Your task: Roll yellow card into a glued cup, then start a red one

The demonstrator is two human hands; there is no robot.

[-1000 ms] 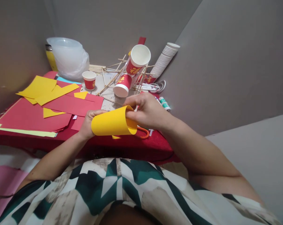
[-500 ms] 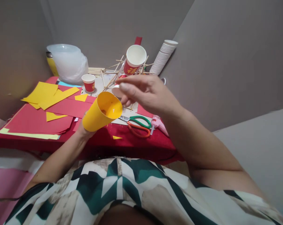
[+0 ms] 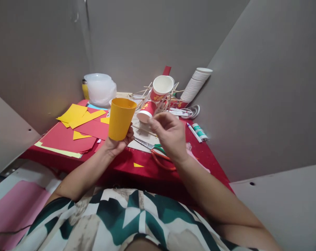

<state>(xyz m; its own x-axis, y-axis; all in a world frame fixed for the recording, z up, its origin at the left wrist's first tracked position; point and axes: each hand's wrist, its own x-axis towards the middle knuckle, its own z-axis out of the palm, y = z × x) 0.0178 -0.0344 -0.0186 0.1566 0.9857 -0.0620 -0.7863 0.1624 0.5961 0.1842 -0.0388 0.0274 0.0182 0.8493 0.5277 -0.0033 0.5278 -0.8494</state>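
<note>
My left hand (image 3: 118, 146) is wrapped round the back and base of a yellow paper cup (image 3: 121, 120), held nearly upright with its rim on top. To the right of it, my right hand (image 3: 170, 134) hovers over the table with thumb and forefinger pressed together; anything between them is too small to make out. Just behind that hand, a red paper cup (image 3: 148, 108) lies tilted with its white base towards me. Another red paper cup (image 3: 161, 89), its mouth showing, sits above it among wooden sticks. Scissors (image 3: 147, 144) with green and orange handles lie partly behind my right forearm.
Red paper sheets (image 3: 66, 139) and yellow paper pieces (image 3: 78, 113) cover the left side. At the back stand a translucent plastic tub (image 3: 100, 90) and a leaning stack of white cups (image 3: 197, 83). A marker (image 3: 194, 133) and a green-white roll (image 3: 200, 131) lie near the right wall.
The yellow cup has turned from tilted mouth-towards-me to nearly upright. My right hand has drawn away from its rim to the right. The camera view has shifted, showing more of the table's right side.
</note>
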